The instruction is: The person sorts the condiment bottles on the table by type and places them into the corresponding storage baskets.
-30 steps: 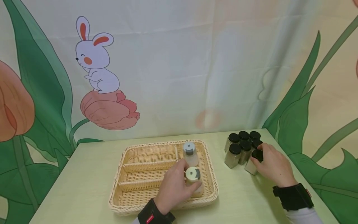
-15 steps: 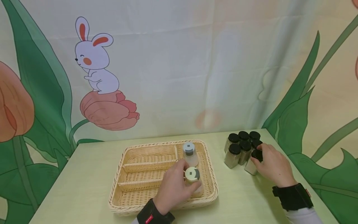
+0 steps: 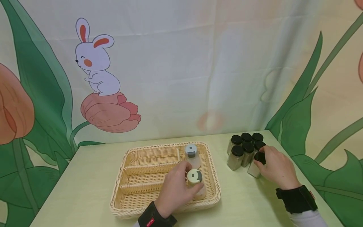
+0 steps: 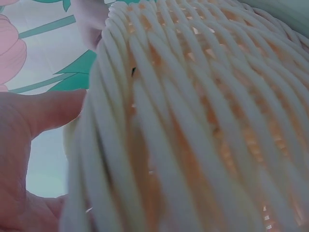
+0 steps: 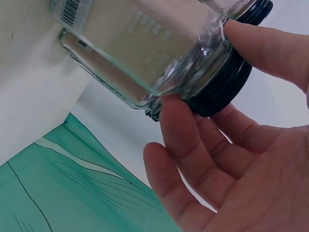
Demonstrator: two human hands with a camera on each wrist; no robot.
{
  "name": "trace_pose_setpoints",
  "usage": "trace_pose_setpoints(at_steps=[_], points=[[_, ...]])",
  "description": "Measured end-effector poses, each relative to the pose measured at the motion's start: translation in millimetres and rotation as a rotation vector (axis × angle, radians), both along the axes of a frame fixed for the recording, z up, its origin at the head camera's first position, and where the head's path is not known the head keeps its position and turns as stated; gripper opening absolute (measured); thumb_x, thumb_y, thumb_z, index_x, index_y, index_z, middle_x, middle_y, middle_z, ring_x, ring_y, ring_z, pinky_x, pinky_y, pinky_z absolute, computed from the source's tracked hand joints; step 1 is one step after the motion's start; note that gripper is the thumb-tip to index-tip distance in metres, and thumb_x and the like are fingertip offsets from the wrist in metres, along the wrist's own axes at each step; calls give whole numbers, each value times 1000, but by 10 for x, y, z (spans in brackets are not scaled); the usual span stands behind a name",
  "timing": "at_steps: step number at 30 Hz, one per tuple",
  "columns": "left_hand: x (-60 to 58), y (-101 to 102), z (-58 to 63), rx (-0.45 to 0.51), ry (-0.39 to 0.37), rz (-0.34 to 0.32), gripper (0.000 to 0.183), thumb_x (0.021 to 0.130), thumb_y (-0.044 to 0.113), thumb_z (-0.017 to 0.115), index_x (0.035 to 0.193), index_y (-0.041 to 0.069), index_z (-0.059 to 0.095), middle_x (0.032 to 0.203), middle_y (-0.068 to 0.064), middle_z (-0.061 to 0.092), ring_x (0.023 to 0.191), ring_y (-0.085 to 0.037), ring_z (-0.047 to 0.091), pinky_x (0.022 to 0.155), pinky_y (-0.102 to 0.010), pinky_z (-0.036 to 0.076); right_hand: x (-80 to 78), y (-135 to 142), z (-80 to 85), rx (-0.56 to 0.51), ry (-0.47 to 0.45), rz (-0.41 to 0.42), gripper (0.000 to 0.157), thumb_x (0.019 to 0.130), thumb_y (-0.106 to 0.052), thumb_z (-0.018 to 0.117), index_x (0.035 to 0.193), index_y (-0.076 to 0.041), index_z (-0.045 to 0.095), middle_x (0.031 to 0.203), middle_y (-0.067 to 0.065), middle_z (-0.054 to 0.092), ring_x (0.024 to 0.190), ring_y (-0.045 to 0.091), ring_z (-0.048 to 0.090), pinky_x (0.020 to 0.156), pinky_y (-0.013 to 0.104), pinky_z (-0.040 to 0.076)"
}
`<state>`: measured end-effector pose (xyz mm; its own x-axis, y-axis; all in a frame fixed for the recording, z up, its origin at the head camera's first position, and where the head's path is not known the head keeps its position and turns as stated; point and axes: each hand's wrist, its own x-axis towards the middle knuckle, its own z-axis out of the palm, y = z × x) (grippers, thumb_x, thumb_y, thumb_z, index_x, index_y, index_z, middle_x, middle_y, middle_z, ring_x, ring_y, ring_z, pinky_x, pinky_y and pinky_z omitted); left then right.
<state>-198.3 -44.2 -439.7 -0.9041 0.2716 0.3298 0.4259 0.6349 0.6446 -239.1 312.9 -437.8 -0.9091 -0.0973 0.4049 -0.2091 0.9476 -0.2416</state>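
The basket (image 3: 128, 212) looks like ridged woven wicker, the jar (image 5: 149, 43) glossy glass, its lid (image 5: 223, 88) smooth plastic.

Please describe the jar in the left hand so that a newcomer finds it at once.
On the table is a wicker basket. In its right compartment, the left hand holds the nearer jar. Its lid is pale yellow; the jar behind has a blue-grey lid.

From the right hand (image 3: 279, 168), passage toward ten o'clock is blocked by black-lidded jars (image 3: 247, 151); toward eight o'clock, open tabletop (image 3: 241, 195) is bounded by the basket (image 3: 217, 189).
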Motion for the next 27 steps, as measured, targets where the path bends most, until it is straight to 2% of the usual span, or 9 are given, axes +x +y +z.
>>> trace_pose_setpoints(at_steps=[9, 13, 18, 27], points=[[3, -11, 26, -6, 62, 26, 49, 76, 46, 80, 108, 19, 56, 98, 9, 58, 86, -8, 56, 71, -24, 47, 53, -46, 93, 15, 8, 6, 46, 77, -26, 79, 108, 5, 62, 96, 21, 65, 67, 28, 60, 54, 42, 47], [6, -12, 32, -4, 111, 31, 50, 76, 46, 80, 111, 20, 56, 104, 6, 61, 95, -11, 59, 78, -28, 49, 93, -85, 163, 18, 14, 15, 48, 77, -27, 79, 109, 5, 62, 98, 21, 65, 67, 27, 60, 54, 42, 48], [8, -8, 50, -11, 174, 53, 54, 76, 49, 78, 115, 18, 58, 111, 4, 62, 103, -13, 60, 86, -33, 50, 158, -147, 255, 18, 60, 39, 48, 77, -27, 79, 110, 3, 63, 98, 19, 66, 68, 28, 60, 53, 41, 47], [41, -6, 119, -20, 236, 72, 57, 77, 54, 76, 118, 18, 60, 112, 6, 61, 104, -13, 60, 85, -32, 51, 309, -300, 405, -6, 154, 96, 46, 76, -32, 80, 110, -3, 66, 99, 11, 67, 72, 23, 60, 56, 38, 46]])
